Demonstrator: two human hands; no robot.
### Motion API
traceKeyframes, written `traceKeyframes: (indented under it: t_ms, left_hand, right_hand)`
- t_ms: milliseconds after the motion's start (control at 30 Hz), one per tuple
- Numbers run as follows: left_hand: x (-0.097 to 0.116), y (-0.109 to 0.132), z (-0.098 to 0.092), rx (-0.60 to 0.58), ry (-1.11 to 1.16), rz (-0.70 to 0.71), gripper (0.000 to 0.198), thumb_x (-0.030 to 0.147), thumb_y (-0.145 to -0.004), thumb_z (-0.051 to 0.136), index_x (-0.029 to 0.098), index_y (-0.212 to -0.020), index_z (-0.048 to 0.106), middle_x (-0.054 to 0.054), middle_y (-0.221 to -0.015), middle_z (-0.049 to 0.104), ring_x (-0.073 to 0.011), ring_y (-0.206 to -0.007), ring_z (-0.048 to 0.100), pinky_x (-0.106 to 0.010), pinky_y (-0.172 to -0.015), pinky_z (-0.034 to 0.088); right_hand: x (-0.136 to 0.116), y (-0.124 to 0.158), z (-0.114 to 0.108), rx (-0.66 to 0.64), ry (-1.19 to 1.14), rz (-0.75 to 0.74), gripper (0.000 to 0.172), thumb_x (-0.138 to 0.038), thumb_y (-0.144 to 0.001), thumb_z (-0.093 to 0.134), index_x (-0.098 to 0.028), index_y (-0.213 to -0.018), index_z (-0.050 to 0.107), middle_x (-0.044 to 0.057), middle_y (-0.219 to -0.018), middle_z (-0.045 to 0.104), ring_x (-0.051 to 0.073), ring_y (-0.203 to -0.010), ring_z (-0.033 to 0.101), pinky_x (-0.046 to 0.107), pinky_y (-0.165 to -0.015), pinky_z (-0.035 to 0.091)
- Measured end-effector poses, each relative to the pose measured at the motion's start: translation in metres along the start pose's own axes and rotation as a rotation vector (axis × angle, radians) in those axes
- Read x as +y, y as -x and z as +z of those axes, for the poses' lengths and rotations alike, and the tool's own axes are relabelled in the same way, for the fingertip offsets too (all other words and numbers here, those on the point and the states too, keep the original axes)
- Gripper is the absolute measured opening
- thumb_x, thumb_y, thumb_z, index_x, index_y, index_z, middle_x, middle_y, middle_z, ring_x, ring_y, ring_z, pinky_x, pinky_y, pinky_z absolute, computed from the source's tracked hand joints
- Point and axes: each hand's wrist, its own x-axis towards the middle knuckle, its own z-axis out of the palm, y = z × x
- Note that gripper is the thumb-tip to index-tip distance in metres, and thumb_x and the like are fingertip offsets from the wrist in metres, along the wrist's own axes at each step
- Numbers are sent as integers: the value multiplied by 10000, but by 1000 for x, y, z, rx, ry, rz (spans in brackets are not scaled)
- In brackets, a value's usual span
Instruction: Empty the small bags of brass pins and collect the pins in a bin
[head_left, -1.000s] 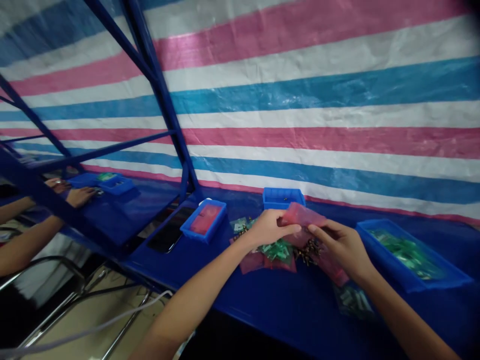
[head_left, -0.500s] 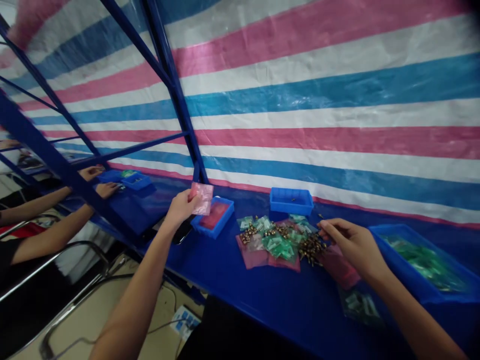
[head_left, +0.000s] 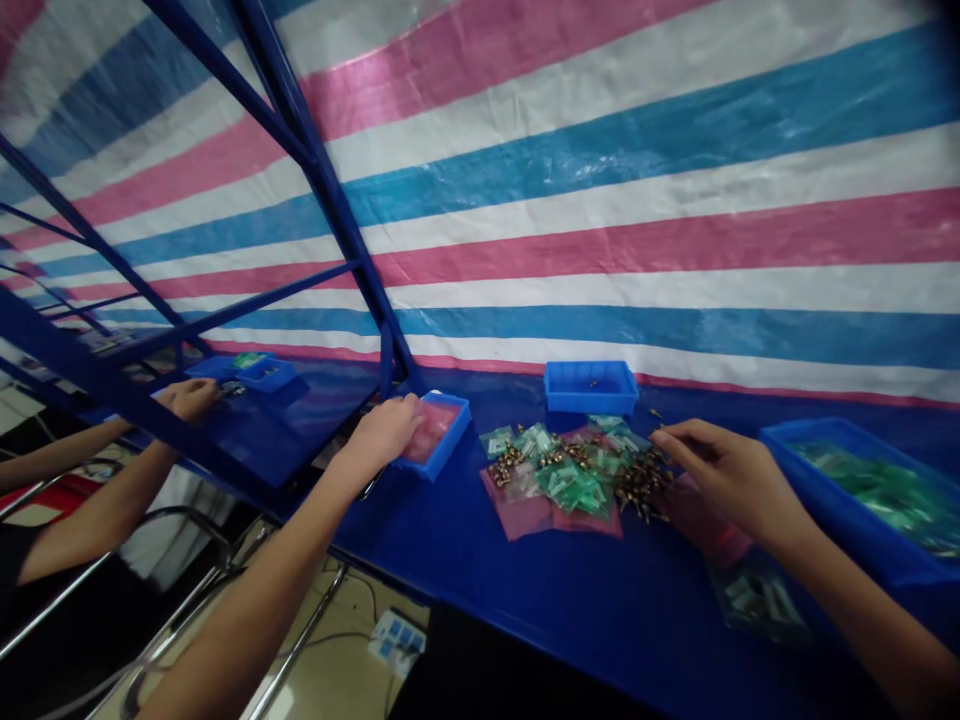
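— As we look down along the forearms, what do we find at the centre of the blue surface?

— We find a loose heap of brass fittings, lying on and beside clear packets of green parts. A pink bag shows beneath the packets.

— Where do we place the right hand?

— We place it just beside the heap's right edge, palm down. Its fingers are extended and loosely parted, with nothing visible between them, and a second pink bag lies partly beneath the hand.

— And the left hand?

— We see it at the rim of a small blue tray, its fingertips on a third pink bag inside the tray. We cannot tell whether those fingers grip the bag or merely rest on it.

— What surrounds these items?

— Behind the heap we mark a blue tray holding a few brass pieces. To the right we mark a long blue tray filled with green packets, with a clear bag of parts on the surface just below it. Beyond stands a pink, white and blue striped tarpaulin. At left, a blue steel frame holds a mirror panel, in which we see both forearms reflected. On the floor below lies a power strip.
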Motion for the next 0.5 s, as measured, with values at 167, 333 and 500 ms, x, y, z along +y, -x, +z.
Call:
traceKeyframes:
  t_ms: [167,333,500]
  left_hand:
    - [17,6,-4,80,-209,107,254,270,-894,500,203,-1127,574,-127,-1128,605,-285,-1061,559,-334,-774,482]
    - [5,-12,14,-232,88,269,106,251,-882,501,203,-940,576,-35,-875,650,-182,-778,603,-268,-701,444]
    - [16,3,3,-196,131,250,141,303,-889,507,210,-913,610,-26,-879,668,-182,-792,615,-258,-702,429]
  right_hand:
    - [-5,1,-2,22,37,-51,369,-543,-871,532,-216,-918,697,30,-826,703,169,-683,628,278,-615,455]
    - [-8,2,-3,18,61,-68,337,-520,-882,534,-225,-908,694,18,-826,703,164,-688,633,273,-627,459]
    - [-15,2,-4,-5,81,-92,312,-487,-891,537,-221,-859,697,10,-814,702,161,-702,631,268,-631,449]
